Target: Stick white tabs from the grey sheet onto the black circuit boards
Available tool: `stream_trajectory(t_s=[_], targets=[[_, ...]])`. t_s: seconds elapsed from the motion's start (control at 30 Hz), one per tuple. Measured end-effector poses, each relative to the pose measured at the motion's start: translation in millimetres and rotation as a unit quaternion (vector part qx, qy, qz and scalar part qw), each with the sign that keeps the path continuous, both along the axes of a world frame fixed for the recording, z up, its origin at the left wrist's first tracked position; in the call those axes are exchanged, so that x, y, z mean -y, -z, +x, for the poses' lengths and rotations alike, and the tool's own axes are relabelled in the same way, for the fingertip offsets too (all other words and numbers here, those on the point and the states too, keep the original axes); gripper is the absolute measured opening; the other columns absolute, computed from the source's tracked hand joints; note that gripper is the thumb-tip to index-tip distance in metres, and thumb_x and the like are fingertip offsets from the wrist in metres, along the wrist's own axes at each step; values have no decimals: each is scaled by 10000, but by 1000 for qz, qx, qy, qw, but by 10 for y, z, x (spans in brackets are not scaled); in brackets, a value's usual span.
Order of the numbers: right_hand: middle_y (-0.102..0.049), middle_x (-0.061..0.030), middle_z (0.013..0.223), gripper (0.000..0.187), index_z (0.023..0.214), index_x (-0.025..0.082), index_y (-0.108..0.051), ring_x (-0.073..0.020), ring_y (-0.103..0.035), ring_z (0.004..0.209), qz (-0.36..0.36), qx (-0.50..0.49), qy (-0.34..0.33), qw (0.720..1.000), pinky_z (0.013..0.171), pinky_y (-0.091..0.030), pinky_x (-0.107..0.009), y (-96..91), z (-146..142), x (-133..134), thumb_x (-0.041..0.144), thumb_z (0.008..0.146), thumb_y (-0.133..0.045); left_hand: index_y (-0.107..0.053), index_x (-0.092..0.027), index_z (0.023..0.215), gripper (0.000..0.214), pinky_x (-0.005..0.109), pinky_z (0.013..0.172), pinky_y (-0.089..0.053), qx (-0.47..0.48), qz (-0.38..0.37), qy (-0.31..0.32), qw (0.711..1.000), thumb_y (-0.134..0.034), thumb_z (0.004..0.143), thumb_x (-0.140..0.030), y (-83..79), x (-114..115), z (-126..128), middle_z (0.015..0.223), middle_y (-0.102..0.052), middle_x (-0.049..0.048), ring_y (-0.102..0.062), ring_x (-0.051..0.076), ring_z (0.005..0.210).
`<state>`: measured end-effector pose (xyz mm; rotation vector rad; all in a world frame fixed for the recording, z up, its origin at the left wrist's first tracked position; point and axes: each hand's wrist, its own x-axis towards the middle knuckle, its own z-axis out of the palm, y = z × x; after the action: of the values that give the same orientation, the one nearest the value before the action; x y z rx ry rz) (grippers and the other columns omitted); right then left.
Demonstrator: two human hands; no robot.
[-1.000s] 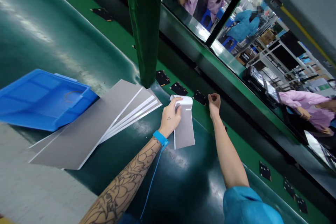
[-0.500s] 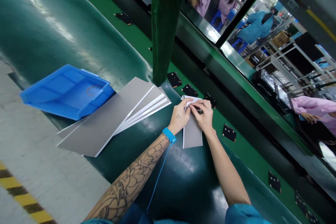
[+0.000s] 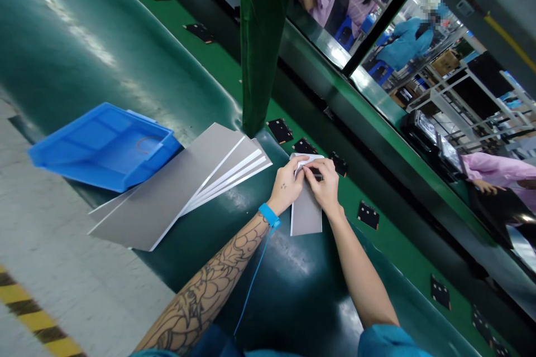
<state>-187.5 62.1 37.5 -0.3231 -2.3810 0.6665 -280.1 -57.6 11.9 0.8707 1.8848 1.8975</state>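
Observation:
My left hand [image 3: 287,184] and my right hand [image 3: 326,183] meet at the far end of a narrow grey sheet [image 3: 306,216] with white edges. Thumbs and fingers of both hands are pinched together there, where the sheet's end curls up and shows a white underside. A small dark patch shows between the hands; what it is I cannot make out. To the left, several larger grey sheets [image 3: 176,189] with white borders lie fanned on the green bench mat [image 3: 293,290]. A blue band [image 3: 269,215] with a thin cord circles my left wrist.
An open blue bin [image 3: 100,148] stands left of the fanned sheets. Black circuit boards [image 3: 368,215] lie spaced along a green conveyor belt [image 3: 402,251] beyond my hands. A green post [image 3: 263,39] rises at the bench. Several people in pink or blue work across the line.
The black boards have shifted slightly to the right and nearer along the belt. Both hands keep their pinch on the sheet in nearly the same place.

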Motion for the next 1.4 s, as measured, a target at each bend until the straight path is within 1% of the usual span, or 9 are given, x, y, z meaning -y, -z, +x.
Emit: stream_trajectory(t_s=[0.23, 0.33, 0.47, 0.53, 0.67, 0.83, 1.1, 1.27, 1.4], targets=[[-733, -52, 1046, 143, 1031, 258, -710, -244, -653, 1028, 11, 35, 1, 999, 978, -489, -446, -19, -22, 81, 369, 1070, -628, -707, -196, 1295, 339, 355, 910, -589, -5, 1, 0, 1000, -566, 991, -144, 21, -5, -12, 1129, -820, 85, -785, 252, 987], [-717, -52, 1046, 196, 1026, 253, -694, -235, -645, 1023, -11, 34, 7, 999, 985, -484, -431, -42, 18, -54, 418, 1079, -604, -707, -198, 1290, 325, 360, 896, -582, -12, -8, -21, 1000, -599, 987, -154, 47, 3, -27, 1149, -811, 88, -775, 252, 971], [-670, -77, 1158, 368, 1067, 234, -690, -240, -628, 1095, -116, -18, 153, 981, 992, -496, -404, -13, 219, -754, 584, 1046, -576, -699, -209, 1302, 330, 342, 800, -574, -9, -17, -50, 999, -614, 988, -156, 64, 19, -42, 1111, -805, 76, -750, 228, 869], [-624, -112, 1271, 500, 1055, 215, -708, -265, -592, 1196, -163, 26, 227, 960, 1062, -477, -419, 49, 367, -1173, 692, 987, -574, -695, -215, 1310, 330, 344, 787, -568, -9, -13, -50, 999, -615, 995, -158, 66, 18, -41, 1142, -801, 81, -744, 225, 867], [-634, -126, 1266, 591, 955, 216, -764, -301, -543, 1282, -196, 136, 220, 946, 1149, -438, -438, 238, 602, -1636, 789, 863, -653, -696, -220, 1322, 342, 355, 765, -565, -9, -16, -45, 999, -615, 997, -149, 74, 4, -31, 1134, -802, 85, -726, 222, 818], [-613, -109, 1340, 484, 955, 254, -808, -317, -497, 1329, -193, 189, 194, 943, 1223, -359, -474, 390, 697, -1667, 716, 879, -684, -699, -212, 1324, 337, 361, 776, -579, -6, -12, -53, 999, -619, 1002, -156, 85, 10, -42, 1097, -809, 80, -723, 218, 799], [-591, -103, 1337, 391, 959, 257, -804, -327, -485, 1334, -187, 200, 201, 941, 1262, -282, -526, 420, 792, -1702, 626, 893, -694, -702, -204, 1328, 347, 374, 842, -606, -5, 11, -60, 998, -625, 994, -154, 102, 13, -53, 1199, -795, 101, -737, 224, 870], [-605, -94, 1282, 383, 940, 242, -747, -296, -540, 1245, -184, 144, 233, 944, 1169, -407, -478, 454, 820, -1671, 593, 798, -797, -711, -202, 1315, 332, 340, 763, -583, -4, 5, -61, 998, -630, 995, -177, 102, 24, -57, 1068, -808, 75, -711, 204, 787], [-582, -115, 1256, 468, 1141, 219, -651, -257, -572, 1101, -176, 45, 307, 934, 969, -501, -418, 392, 796, -1574, 636, 939, -589, -709, -205, 1326, 341, 327, 715, -560, -4, -2, -57, 998, -622, 997, -189, 58, 26, -43, 1044, -809, 71, -697, 196, 742]])
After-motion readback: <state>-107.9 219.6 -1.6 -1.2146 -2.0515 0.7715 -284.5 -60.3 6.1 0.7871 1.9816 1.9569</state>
